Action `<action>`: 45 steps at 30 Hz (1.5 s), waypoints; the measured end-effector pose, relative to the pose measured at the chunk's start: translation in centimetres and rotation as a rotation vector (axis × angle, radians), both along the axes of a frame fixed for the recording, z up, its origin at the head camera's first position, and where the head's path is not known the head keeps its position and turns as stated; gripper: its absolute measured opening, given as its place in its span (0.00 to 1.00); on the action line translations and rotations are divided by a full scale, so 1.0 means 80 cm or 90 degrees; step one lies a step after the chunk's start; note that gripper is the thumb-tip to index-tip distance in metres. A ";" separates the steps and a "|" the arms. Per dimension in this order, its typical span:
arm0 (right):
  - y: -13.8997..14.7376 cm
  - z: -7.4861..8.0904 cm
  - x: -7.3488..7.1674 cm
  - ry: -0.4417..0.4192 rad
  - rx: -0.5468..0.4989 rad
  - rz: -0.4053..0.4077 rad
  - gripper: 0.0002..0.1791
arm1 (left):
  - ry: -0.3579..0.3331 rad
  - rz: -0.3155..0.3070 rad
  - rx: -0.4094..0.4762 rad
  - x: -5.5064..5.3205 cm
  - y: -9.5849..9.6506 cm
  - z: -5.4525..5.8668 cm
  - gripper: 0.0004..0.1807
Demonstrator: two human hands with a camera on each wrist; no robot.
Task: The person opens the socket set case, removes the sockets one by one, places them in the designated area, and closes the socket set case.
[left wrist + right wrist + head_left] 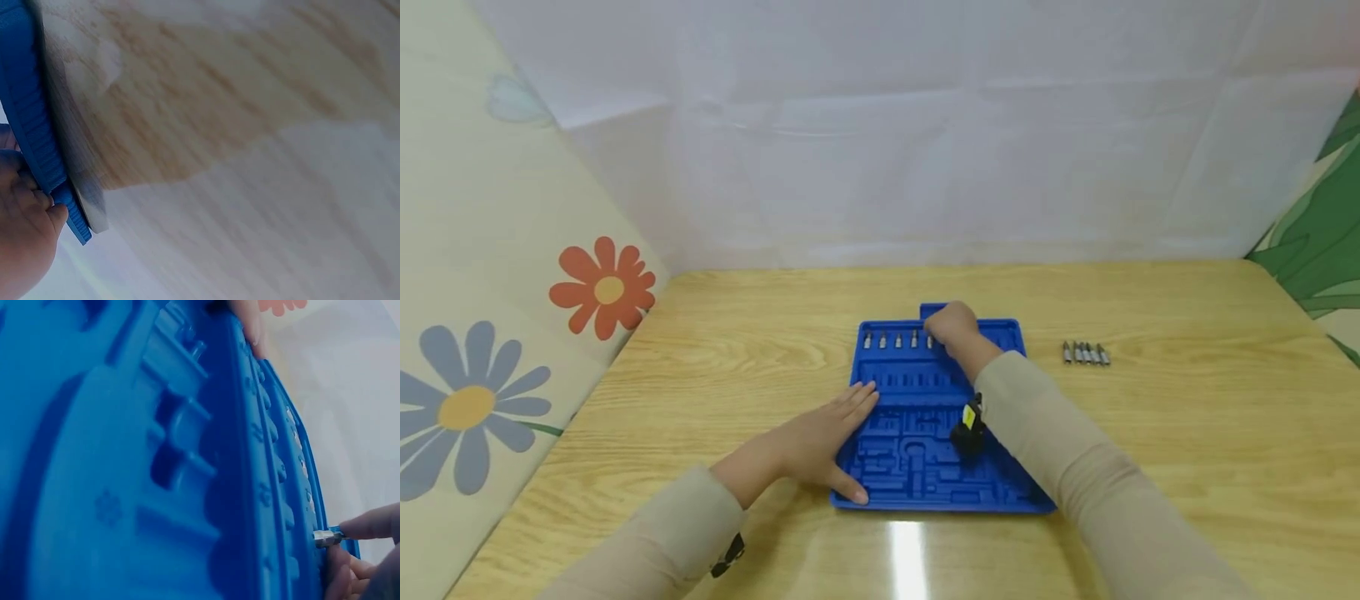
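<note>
A blue plastic tool case tray [880,503] lies on the table, with moulded slots all over it. Several silver screwdriver bits [898,341] stand in a row along its far compartment. My left hand [820,440] rests on the tray's left edge, fingers extended over the rim and thumb at the near corner. In the left wrist view that hand [28,231] is against the blue side wall. My right hand [953,327] is at the far row, beside the bits. The right wrist view shows its thumb and finger pinching a metal screwdriver bit [327,538] at the row.
On the wooden table [760,333], right of the tray, lie several loose screwdriver bits [1090,354] close together. A white sheet [865,167] hangs behind the table. Flower-patterned cloth [467,208] borders the left side.
</note>
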State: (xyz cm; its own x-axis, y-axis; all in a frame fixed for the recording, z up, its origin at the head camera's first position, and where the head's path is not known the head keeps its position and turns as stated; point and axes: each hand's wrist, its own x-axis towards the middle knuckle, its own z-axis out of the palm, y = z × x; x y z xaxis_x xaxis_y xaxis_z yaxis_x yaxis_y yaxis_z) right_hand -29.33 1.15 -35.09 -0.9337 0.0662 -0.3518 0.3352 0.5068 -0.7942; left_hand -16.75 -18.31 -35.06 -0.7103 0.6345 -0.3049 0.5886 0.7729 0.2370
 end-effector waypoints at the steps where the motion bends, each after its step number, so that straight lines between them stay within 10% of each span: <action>1: 0.001 0.000 0.000 0.000 0.002 0.002 0.18 | -0.002 -0.001 0.002 0.000 0.000 0.000 0.65; 9: 0.007 -0.002 0.004 0.028 0.047 0.082 0.10 | -0.009 0.006 0.009 0.001 0.002 0.003 0.65; 18: 0.010 -0.004 0.007 0.013 -0.002 0.043 0.10 | -0.019 0.015 0.004 0.001 0.003 0.006 0.64; 25: 0.026 -0.034 -0.022 0.001 -0.218 -0.036 0.14 | -0.010 -0.002 0.006 0.000 0.002 0.003 0.65; 30: 0.056 -0.067 -0.045 0.026 -0.295 0.024 0.11 | -0.011 0.000 -0.002 0.000 0.001 0.004 0.64; 37: 0.098 0.005 0.025 0.035 -0.214 0.112 0.12 | -0.023 0.005 -0.007 0.000 0.002 0.003 0.64; 45: 0.167 0.017 0.037 0.072 -0.184 0.098 0.16 | -0.023 0.018 -0.011 0.001 0.004 0.003 0.64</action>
